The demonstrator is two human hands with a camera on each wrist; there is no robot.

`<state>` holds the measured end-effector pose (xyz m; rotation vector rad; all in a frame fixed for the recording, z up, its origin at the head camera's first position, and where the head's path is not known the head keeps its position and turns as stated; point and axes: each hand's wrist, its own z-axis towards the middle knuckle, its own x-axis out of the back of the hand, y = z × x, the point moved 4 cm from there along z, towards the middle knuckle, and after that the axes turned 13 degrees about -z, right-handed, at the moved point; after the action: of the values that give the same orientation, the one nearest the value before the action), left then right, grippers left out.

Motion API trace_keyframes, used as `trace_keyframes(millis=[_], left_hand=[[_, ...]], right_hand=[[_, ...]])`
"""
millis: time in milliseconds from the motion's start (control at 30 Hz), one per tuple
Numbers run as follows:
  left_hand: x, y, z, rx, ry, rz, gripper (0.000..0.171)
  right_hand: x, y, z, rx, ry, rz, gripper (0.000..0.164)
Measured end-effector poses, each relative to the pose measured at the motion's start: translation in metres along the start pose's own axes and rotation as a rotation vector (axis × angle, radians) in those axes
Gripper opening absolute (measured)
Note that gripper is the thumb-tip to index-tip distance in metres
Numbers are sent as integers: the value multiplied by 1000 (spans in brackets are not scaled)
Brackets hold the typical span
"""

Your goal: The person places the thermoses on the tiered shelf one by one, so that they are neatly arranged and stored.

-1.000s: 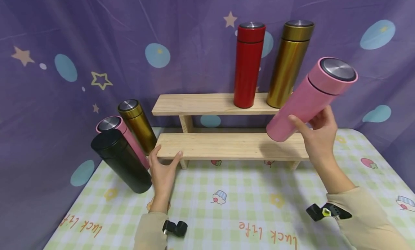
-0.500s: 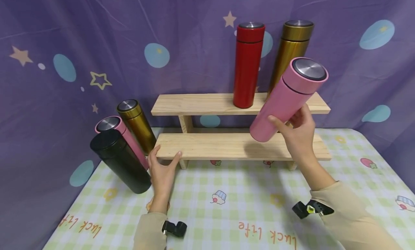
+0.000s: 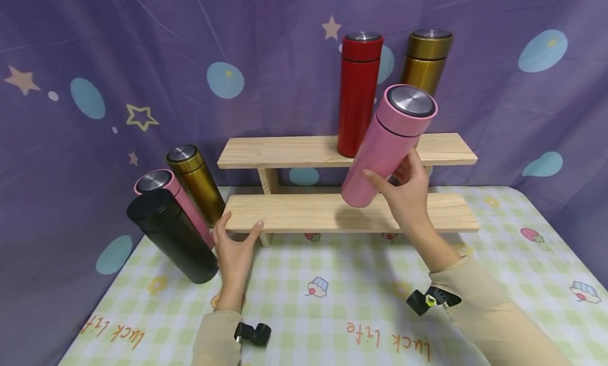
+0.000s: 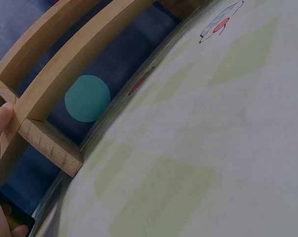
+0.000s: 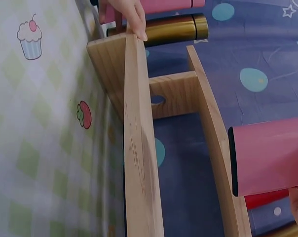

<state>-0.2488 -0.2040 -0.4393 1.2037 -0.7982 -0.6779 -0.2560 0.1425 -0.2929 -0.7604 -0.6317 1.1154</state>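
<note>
In the head view, my right hand grips a pink thermos bottle around its lower half. The bottle is tilted, its steel-topped lid leaning to the right, and hangs in the air in front of a two-tier wooden shelf. Its dark base shows clear of the boards in the right wrist view, where the pink bottle enters from the right. My left hand holds the left end of the lower board, thumb on the front edge. A red thermos and a gold thermos, partly hidden, stand on the upper board.
Left of the shelf stand a black thermos, a second pink thermos partly behind it, and another gold thermos. A checked tablecloth covers the table. A purple curtain hangs close behind the shelf.
My right hand has carried the pink thermos leftward across the front of the shelf, and it leans less. It now covers part of the gold and red bottles. My left hand keeps its place.
</note>
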Motion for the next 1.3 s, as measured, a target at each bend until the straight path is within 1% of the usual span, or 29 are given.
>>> trace_keyframes(millis=[200,367,600,767,1000,1300], left_hand=[[2,0,-2,2,-1,-1,89],[2,0,-2,1,-1,-2,89],[2,-1,-1,-1,5,1,89],[2,-1,-1,-6,8,7,88],[1,0,-1,-6,5,3,89],[0,1,-1,-10,0,-4,89]], right_hand=[[-11,-3,-1,9,-32,-27,62],[-17,-6,0,14,-61,-38,63],[-30,-10,3,44,-94,-57,66],[-41,-13,6,53,-115,-44,64],[-57,-20,14,45,-132,-24,67],[-76,-25,18,43,-147,15,66]])
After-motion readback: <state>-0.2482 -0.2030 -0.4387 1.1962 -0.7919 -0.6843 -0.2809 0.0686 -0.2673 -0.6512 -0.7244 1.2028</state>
